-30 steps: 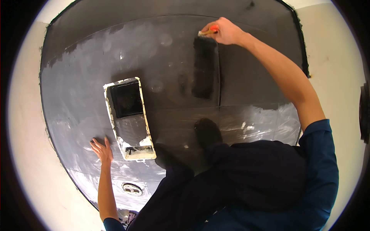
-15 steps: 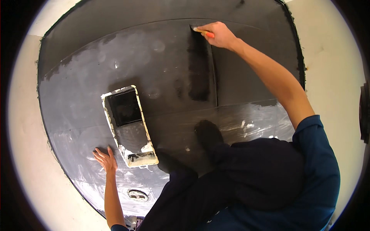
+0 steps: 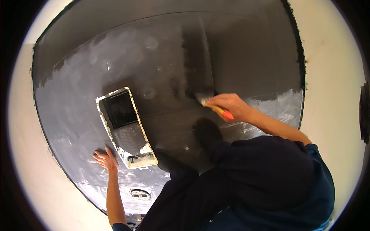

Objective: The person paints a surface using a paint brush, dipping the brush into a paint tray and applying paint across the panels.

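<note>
My right hand (image 3: 231,107) is closed round a paintbrush (image 3: 219,109) with a yellowish handle and an orange-red end. The bristles touch the grey floor (image 3: 135,61) at the lower end of a dark, wet-looking stripe (image 3: 196,61). Palm down, my left hand (image 3: 106,159) rests on the floor with its fingers spread and nothing in it. Just to its right lies a long tray (image 3: 127,138) with a paint-smeared whitish rim; black liquid (image 3: 122,109) fills its far part.
My dark shoes stand between the tray and the brush. Nearer me, a round drain cover (image 3: 140,194) is set in the streaky floor. Pale walls (image 3: 327,84) rise on both sides, with a dark coated edge along their foot.
My right hand has drawn the paintbrush from the far end of the stripe back toward me. The dark stripe looks wider and smoother on its right side. My left hand stays in place.
</note>
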The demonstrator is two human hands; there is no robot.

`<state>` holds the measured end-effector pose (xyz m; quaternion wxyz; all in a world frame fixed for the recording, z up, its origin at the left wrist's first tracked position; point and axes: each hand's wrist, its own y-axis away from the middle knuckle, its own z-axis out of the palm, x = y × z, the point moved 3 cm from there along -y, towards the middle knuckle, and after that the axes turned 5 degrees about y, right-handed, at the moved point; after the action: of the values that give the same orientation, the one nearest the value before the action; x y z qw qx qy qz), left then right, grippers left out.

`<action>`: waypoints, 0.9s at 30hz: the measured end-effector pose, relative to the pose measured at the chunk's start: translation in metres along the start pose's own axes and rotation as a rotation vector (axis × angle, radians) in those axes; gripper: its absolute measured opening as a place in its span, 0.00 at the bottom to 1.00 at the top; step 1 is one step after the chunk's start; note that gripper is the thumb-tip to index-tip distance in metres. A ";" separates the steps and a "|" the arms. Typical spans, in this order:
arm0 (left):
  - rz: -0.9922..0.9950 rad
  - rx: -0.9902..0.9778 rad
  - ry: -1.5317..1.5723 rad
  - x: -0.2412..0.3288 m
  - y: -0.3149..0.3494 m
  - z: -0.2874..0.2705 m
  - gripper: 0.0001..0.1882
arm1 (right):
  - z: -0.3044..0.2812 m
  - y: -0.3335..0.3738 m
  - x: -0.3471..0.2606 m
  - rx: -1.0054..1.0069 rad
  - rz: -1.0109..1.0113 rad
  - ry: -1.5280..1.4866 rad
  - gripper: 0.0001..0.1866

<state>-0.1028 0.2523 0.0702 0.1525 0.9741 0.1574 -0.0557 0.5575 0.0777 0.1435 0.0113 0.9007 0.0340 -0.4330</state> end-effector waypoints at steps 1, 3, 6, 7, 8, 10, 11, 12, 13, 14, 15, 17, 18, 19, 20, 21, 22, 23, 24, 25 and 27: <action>0.005 0.020 -0.025 -0.005 0.000 0.001 0.53 | 0.003 0.005 -0.003 -0.058 0.008 -0.065 0.17; -0.001 -0.002 -0.024 0.004 0.001 0.002 0.53 | -0.001 0.007 -0.004 -0.029 -0.012 -0.084 0.16; 0.000 -0.001 -0.019 -0.002 -0.001 0.000 0.54 | -0.024 -0.014 -0.004 -0.032 0.019 -0.151 0.15; 0.002 -0.008 -0.004 0.001 0.000 0.000 0.54 | -0.025 -0.021 0.000 -0.116 0.045 -0.206 0.14; 0.001 -0.015 0.013 0.003 0.000 -0.001 0.54 | -0.025 -0.028 0.007 -0.202 0.067 -0.261 0.13; 0.015 -0.004 0.004 -0.002 -0.002 0.001 0.54 | -0.027 -0.044 0.028 -0.166 0.044 -0.188 0.13; 0.007 -0.010 0.011 -0.003 -0.002 0.002 0.53 | -0.029 -0.055 0.039 -0.158 0.051 -0.185 0.12; 0.003 -0.014 0.017 -0.002 -0.004 0.002 0.53 | -0.030 -0.064 0.046 -0.173 0.032 -0.127 0.11; 0.016 -0.016 0.006 0.000 -0.006 0.001 0.52 | -0.035 -0.072 0.052 -0.162 0.017 -0.111 0.10; 0.018 -0.012 -0.004 -0.004 -0.006 -0.001 0.52 | -0.038 -0.082 0.058 -0.155 -0.001 -0.100 0.10; 0.034 0.003 0.000 -0.009 -0.006 -0.001 0.52 | -0.042 -0.094 0.065 -0.112 -0.073 -0.068 0.09; 0.033 -0.006 0.004 -0.004 -0.004 -0.001 0.52 | -0.059 -0.123 0.092 -0.123 -0.130 0.094 0.10; 0.035 -0.004 -0.003 -0.006 -0.004 -0.003 0.52 | -0.070 -0.139 0.102 -0.174 -0.118 0.214 0.14; 0.052 -0.003 -0.003 -0.006 -0.004 -0.004 0.52 | -0.082 -0.156 0.114 -0.090 -0.130 0.253 0.09; 0.068 -0.003 0.000 -0.006 -0.004 -0.003 0.52 | -0.092 -0.172 0.125 -0.008 -0.142 0.295 0.13; 0.073 -0.005 -0.002 -0.006 -0.003 -0.003 0.52 | -0.097 -0.185 0.135 0.015 -0.108 0.334 0.11; 0.073 -0.004 0.000 -0.006 -0.003 -0.003 0.52 | -0.102 -0.198 0.142 0.040 -0.076 0.372 0.09; 0.078 -0.003 0.002 -0.003 -0.005 -0.002 0.52 | -0.110 -0.209 0.146 0.044 -0.070 0.375 0.09; 0.075 0.000 0.000 -0.005 -0.004 -0.003 0.52 | -0.116 -0.222 0.142 0.131 -0.108 0.450 0.09; 0.070 0.006 -0.006 -0.007 -0.001 -0.003 0.52 | -0.122 -0.231 0.138 0.218 -0.145 0.524 0.09; 0.074 0.001 0.014 -0.004 0.000 -0.002 0.53 | -0.135 -0.240 0.130 0.251 0.026 0.424 0.09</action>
<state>-0.1064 0.2518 0.0728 0.1530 0.9797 0.1222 -0.0434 0.7266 0.3304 0.1292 -0.1025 0.9661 -0.0302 -0.2349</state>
